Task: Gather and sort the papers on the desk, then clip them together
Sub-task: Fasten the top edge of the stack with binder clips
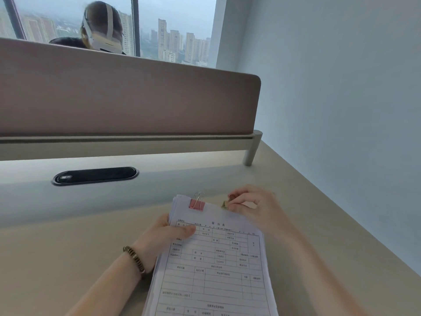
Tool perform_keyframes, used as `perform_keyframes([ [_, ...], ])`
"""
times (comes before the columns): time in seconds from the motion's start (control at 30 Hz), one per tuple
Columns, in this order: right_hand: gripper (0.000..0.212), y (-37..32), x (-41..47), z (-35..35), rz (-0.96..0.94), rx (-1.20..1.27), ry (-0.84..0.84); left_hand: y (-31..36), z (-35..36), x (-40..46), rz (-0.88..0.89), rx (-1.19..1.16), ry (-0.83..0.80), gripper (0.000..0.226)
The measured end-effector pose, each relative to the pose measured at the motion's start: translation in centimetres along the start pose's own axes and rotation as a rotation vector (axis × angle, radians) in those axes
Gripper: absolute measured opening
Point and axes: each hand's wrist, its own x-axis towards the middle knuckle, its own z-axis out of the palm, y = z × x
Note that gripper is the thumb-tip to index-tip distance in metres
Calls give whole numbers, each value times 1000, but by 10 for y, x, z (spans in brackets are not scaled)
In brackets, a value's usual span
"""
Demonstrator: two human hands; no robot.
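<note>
2 bare forearms reach in from the lower edge, with no sleeves showing on either. The left hand (169, 233) has 1 bracelet (134, 258) around its wrist, a band of small dark brown and tan beads or discs strung closely together. The right hand (252, 207) wears nothing visible: its wrist and fingers show no ornament.

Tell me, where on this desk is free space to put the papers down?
Bare desk lies left of the paper stack, up to the cable slot. The strip by the wall is narrower. The stack's top edge is crowded: pink clip, right hand.
</note>
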Motion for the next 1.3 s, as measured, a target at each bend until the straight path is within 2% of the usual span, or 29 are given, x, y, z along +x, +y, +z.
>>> perform_keyframes([
  [0.07,5,2,1,5,-40,-101,36,-2,-1,2,-1,-10,10,29],
  [0.13,5,3,1,8,-65,-98,76,-4,-2,4,-1,-18,20,32],
  [0.23,9,2,0,7,-56,-34,127,-5,-3,5,1,-31,19,42],
  [0.47,13,6,-4,3,-42,132,176,-7,-3,6,7,-29,6,47],
  [0.63,14,8,-12,2,-62,61,163,-9,-4,8,0,23,17,28],
  [0.83,11,5,-17,-6,-114,65,271,-8,-5,9,2,22,13,29],
  [1.1,11,2,-22,15,-218,-71,244,-9,-5,8,32,-9,-9,25],
  [1.17,10,3,-21,13,-214,-66,265,-10,-7,8,50,-21,-31,37],
  [1.23,11,4,-20,10,-169,-38,263,-12,-8,9,65,-19,-56,65],
  [1.3,13,8,-18,5,-107,9,237,-15,-9,11,83,-1,-72,82],
])
